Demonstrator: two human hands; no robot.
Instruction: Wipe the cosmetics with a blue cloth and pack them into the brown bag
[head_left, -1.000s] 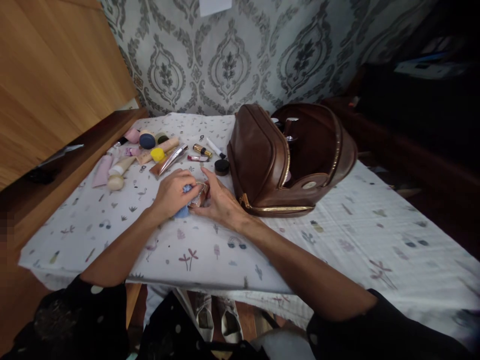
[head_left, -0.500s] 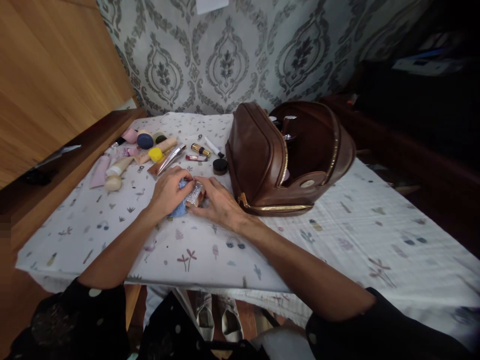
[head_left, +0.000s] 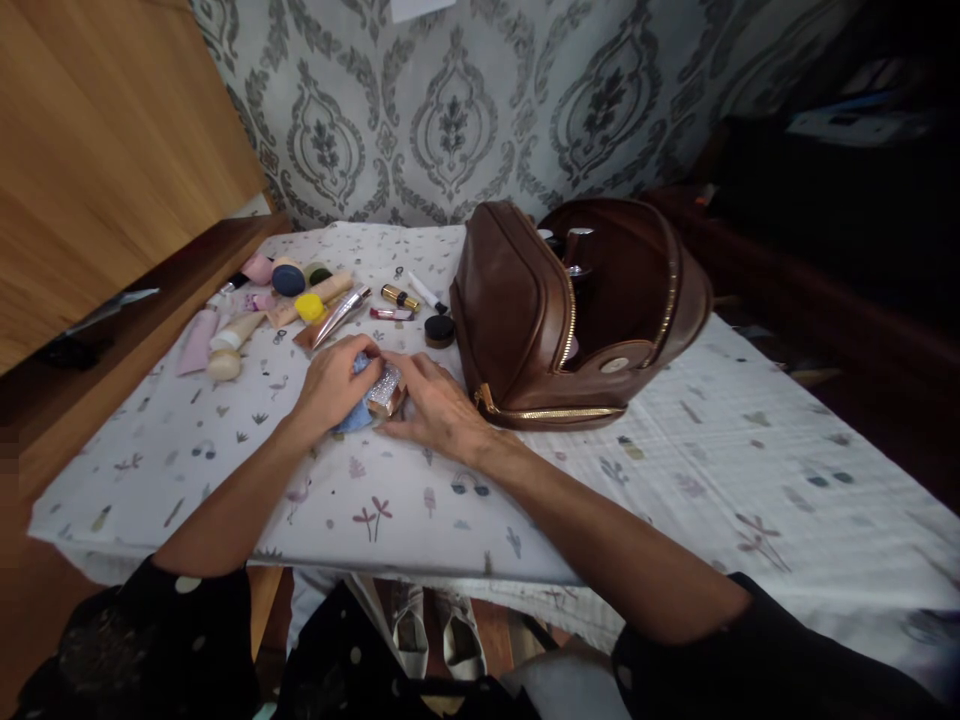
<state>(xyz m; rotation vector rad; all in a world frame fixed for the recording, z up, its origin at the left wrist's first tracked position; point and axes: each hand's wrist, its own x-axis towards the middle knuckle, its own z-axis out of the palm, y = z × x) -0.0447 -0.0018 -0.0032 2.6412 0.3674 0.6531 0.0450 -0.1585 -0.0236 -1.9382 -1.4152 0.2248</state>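
My left hand is closed on a blue cloth, its thumb pressed toward the middle. Against that cloth lies a small glittery silver item with a copper-coloured end, perhaps a small bottle or box; its exact kind I cannot make out. The fingers and thumb of my right hand curl around its right side. Both hands meet low over the patterned tablecloth. Just beyond them lie a silver-capped brown tube and a round black-lidded jar.
A brown leather cosmetic bag stands unzipped to the right, with items inside. Several cosmetics lie at the back left, among them a yellow round item, a pink tube and a beige sponge. A wooden cabinet borders the left.
The glittery item has tilted slightly between my hands, and more of its copper-coloured end shows. My hands have barely moved; the bag and cosmetics stay in place.
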